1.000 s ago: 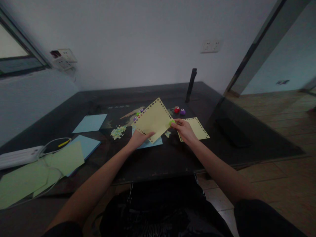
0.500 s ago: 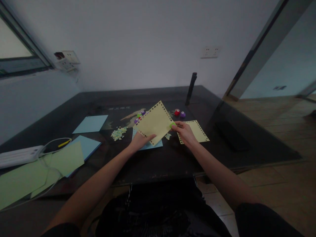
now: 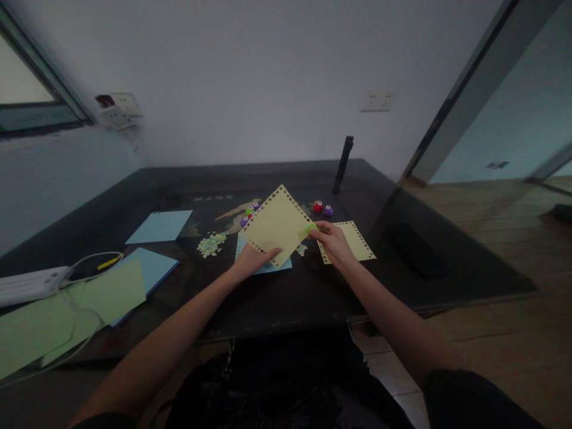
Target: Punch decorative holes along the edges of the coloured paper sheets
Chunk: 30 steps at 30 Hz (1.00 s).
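A yellow sheet of paper with small punched shapes along its edges is held up, tilted cornerwise, above the table. My left hand grips its lower left edge, the thumb on top and the other fingers hidden beneath. My right hand is closed around a small green craft punch, which sits at the sheet's right edge. Under the held sheet lies a blue sheet, partly covered. A second yellow punched sheet lies beside my right hand, partly behind it.
Paper confetti is heaped at left, with a smaller pile near the middle. Red and purple punches stand behind; several more are at centre. Blue paper, green sheets, a power strip and a black upright stick surround.
The view has shifted slightly, so everything sits a little further left. Both hands keep their hold on the sheet and the punch, and the punch stays at the right edge.
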Each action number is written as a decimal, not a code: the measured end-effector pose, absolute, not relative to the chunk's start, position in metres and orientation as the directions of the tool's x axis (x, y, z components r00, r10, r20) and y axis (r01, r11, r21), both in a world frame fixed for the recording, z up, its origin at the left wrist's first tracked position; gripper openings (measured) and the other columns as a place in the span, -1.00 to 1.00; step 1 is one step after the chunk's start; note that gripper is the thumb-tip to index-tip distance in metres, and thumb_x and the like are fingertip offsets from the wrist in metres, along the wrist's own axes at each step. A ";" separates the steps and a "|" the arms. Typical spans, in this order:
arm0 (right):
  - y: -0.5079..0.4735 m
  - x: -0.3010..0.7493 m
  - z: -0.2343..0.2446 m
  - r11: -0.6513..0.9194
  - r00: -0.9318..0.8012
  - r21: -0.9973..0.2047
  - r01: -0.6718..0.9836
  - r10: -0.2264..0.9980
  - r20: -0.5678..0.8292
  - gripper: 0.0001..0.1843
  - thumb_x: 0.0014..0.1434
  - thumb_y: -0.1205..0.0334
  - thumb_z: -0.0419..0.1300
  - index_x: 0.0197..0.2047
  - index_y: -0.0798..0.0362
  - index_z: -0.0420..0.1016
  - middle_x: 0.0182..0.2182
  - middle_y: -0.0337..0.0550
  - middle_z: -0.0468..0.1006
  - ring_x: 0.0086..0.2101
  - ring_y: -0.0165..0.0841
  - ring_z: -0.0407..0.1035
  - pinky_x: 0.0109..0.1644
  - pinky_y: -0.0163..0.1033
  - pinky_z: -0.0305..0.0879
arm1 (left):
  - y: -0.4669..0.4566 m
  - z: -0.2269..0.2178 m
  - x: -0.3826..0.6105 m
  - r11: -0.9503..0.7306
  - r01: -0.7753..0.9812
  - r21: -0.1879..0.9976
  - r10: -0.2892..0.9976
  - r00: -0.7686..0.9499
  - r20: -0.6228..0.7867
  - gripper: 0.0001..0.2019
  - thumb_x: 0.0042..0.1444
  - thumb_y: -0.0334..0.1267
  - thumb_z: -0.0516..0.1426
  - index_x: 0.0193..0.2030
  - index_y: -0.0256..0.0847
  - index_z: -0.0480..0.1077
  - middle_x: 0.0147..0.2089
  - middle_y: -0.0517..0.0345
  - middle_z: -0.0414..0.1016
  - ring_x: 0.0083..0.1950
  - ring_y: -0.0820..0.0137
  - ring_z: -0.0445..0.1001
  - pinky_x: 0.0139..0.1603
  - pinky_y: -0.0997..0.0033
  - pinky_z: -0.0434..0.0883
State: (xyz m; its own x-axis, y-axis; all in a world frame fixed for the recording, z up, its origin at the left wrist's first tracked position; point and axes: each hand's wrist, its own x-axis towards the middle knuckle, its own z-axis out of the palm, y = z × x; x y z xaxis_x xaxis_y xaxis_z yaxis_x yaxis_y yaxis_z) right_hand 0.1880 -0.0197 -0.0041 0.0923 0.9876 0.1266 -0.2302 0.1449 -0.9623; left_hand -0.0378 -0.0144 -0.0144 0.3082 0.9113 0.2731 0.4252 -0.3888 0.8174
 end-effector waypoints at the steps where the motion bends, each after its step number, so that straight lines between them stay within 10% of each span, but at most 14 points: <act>1: -0.020 0.188 -0.004 0.148 0.087 -0.961 -0.235 0.988 0.131 -0.69 -0.27 0.10 0.42 -0.43 0.03 0.52 -0.45 -0.23 0.52 -0.44 -0.42 0.35 -0.18 -0.20 0.29 | -0.014 -0.015 -0.038 -0.392 0.435 0.811 0.911 0.309 0.274 -0.45 -0.02 -0.09 0.18 0.14 -0.22 0.31 0.03 -0.03 0.51 0.24 0.18 0.30 0.30 0.07 0.17; 30: -0.015 0.191 -0.009 0.131 0.001 -0.970 -0.206 0.991 0.134 -0.64 -0.15 0.11 0.40 -0.26 0.04 0.52 -0.29 -0.12 0.59 -0.31 -0.32 0.46 -0.06 -0.12 0.33 | -0.014 -0.007 -0.042 -0.365 0.449 0.815 0.926 0.269 0.266 -0.54 0.05 -0.10 0.12 0.08 -0.24 0.38 -0.03 -0.05 0.54 0.22 0.20 0.32 0.30 0.08 0.12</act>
